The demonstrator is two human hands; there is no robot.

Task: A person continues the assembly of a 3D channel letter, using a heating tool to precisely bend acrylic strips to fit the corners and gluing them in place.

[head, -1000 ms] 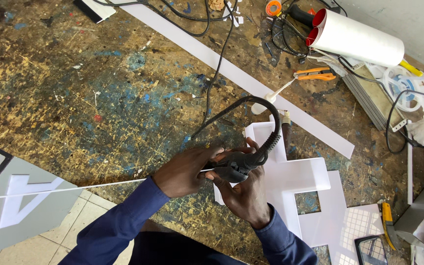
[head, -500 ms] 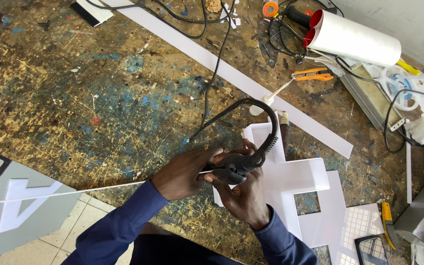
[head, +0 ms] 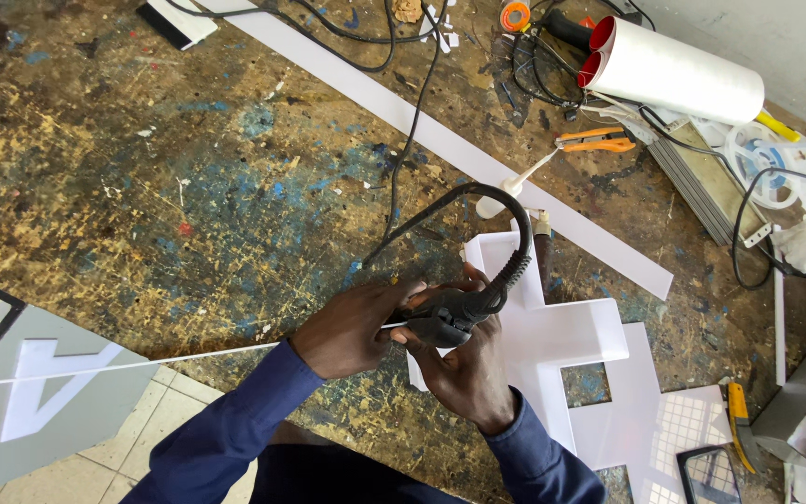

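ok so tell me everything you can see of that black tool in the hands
The black tool is a small dark plastic-looking body, held over the bench edge between the left hand and right hand. A ribbed black cord leaves its upper end, loops up and runs across the paint-stained workbench. Its tip is hidden by fingers. A thin white strip meets it from the left.

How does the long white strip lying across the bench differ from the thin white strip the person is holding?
The long white strip lies flat on the bench, its broad face up; the thin white strip is held in the air, seen edge-on as a fine line. The long white strip runs diagonally, untouched; the thin white strip runs nearly level, out past the bench edge, pinched by the left hand where the right hand holds a black corded tool. Both are white and straight.
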